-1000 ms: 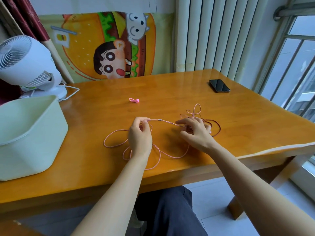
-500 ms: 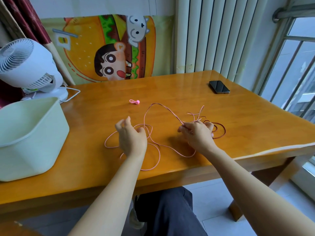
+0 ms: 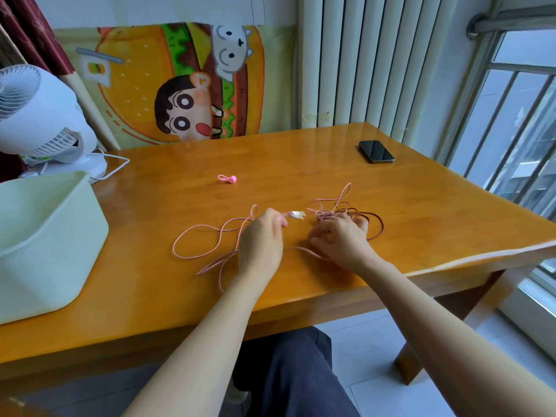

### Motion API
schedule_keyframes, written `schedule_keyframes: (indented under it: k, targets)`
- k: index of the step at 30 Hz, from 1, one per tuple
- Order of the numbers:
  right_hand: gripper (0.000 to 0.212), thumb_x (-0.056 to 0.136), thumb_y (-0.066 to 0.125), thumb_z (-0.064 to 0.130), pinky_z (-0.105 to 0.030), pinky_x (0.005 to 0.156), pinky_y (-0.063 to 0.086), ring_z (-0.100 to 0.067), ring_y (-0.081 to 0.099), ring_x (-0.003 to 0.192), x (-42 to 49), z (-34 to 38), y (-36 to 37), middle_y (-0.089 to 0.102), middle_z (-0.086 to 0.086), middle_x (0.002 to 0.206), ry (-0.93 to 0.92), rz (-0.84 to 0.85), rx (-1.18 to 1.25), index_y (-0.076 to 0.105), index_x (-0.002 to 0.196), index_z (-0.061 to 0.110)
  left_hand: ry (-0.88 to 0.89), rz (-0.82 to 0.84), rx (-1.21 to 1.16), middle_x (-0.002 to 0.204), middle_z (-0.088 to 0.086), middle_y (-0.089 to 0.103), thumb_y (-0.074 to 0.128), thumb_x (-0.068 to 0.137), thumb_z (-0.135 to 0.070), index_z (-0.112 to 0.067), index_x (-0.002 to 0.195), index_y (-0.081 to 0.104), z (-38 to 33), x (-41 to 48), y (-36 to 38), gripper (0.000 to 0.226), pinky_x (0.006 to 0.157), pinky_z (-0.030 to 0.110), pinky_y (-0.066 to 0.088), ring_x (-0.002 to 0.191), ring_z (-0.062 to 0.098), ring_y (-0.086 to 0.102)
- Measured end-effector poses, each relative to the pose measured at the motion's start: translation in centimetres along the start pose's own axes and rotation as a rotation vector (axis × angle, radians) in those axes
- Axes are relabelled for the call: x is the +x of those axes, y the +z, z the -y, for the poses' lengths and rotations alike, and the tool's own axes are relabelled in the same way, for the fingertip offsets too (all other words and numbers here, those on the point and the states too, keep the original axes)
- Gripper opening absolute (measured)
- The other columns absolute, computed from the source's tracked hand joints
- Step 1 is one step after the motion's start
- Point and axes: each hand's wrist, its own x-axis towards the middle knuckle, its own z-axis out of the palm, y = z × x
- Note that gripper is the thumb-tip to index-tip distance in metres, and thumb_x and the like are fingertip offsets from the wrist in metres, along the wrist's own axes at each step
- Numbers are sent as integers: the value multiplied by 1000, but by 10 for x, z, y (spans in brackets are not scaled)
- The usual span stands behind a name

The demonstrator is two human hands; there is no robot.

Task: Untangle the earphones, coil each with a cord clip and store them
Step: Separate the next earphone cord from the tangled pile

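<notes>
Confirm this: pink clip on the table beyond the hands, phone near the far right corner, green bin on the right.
Wrong on the bin: the head view shows it on the left of the table. The rest stands: clip beyond the left hand and right hand, phone near the far right corner.

A wooden table (image 3: 301,164) bears pink earphones (image 3: 331,211), cord clip (image 3: 227,178), phone (image 3: 376,151), green bin (image 3: 60,236), white fan (image 3: 45,121).
</notes>
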Motion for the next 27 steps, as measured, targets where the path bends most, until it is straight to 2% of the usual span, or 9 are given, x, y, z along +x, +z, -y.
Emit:
schedule_keyframes:
  k: [4, 7, 9, 11, 15, 17, 21, 24, 27]
  targets:
    - [23, 91, 61, 25, -43, 103, 20, -23, 41, 129, 1, -13, 0, 58, 1, 128, 133, -177, 23, 68, 113, 23, -227, -83, -121, 87, -1, 60, 31, 105, -19, -15, 103, 59, 2, 9, -7, 28, 51, 22, 31, 73, 20, 53]
    - [26, 92, 57, 19, -45, 103, 19, -22, 40, 129, 4, -15, -1, 59, 2, 127, 132, -149, 15, 67, 115, 24, -318, 38, -95, 115, 7, 66, 35, 104, -18, -13, 127, 53, 5, 14, -9, 29, 72, 32, 51, 96, 27, 64]
    - [29, 89, 53, 12, -42, 101, 17, -21, 43, 125, 3, -14, -4, 62, 4, 119, 123, -117, 30, 68, 109, 27, -373, 120, 49, 139, 13, 50, 39, 103, -18, -8, 145, 35, 4, 14, -11, 44, 90, 35, 48, 119, 29, 56]
    - [29, 88, 50, 10, -37, 99, 13, -19, 45, 121, 0, -13, -6, 64, 5, 112, 129, -106, 48, 70, 101, 28, -353, 120, 166, 149, 13, 35, 44, 102, -19, -7, 151, 24, 1, 10, -11, 55, 87, 32, 46, 121, 27, 54]
    - [21, 89, 52, 19, -37, 101, 7, -18, 43, 118, -6, -15, -3, 62, 5, 108, 102, -23, -14, 70, 91, 30, -62, -11, 95, 137, 3, 45, 52, 95, -13, -19, 127, 58, -6, 0, -4, 32, 74, 28, 44, 99, 22, 61]
    - [16, 85, 54, 23, -35, 95, 11, -19, 44, 117, -9, -16, -2, 59, 5, 107, 80, -1, -12, 69, 90, 29, 78, 141, 12, 125, 1, 55, 54, 94, -14, -20, 112, 67, -11, -2, 7, 23, 83, 33, 49, 101, 22, 62]
    - [11, 84, 58, 24, -33, 84, 15, -16, 48, 113, -13, -16, -4, 52, 11, 99, 32, 15, 58, 68, 89, 29, 153, 483, 69, 120, 0, 60, 58, 95, -26, -21, 120, 64, -20, -12, 26, 26, 89, 35, 48, 107, 21, 59]
    - [12, 86, 59, 23, -33, 85, 15, -13, 48, 112, -15, -20, -6, 53, 11, 100, 31, 26, 79, 67, 92, 31, 103, 329, -5, 96, 2, 70, 51, 98, -23, -20, 99, 68, -17, -10, 27, 17, 72, 32, 45, 89, 23, 63]
    - [12, 89, 60, 26, -35, 92, 16, -19, 45, 116, -13, -23, -4, 56, 4, 107, 61, -46, 16, 68, 98, 28, -63, 69, -121, 97, 6, 66, 38, 104, -18, -10, 102, 63, -11, -1, 13, 25, 68, 28, 35, 87, 23, 58]
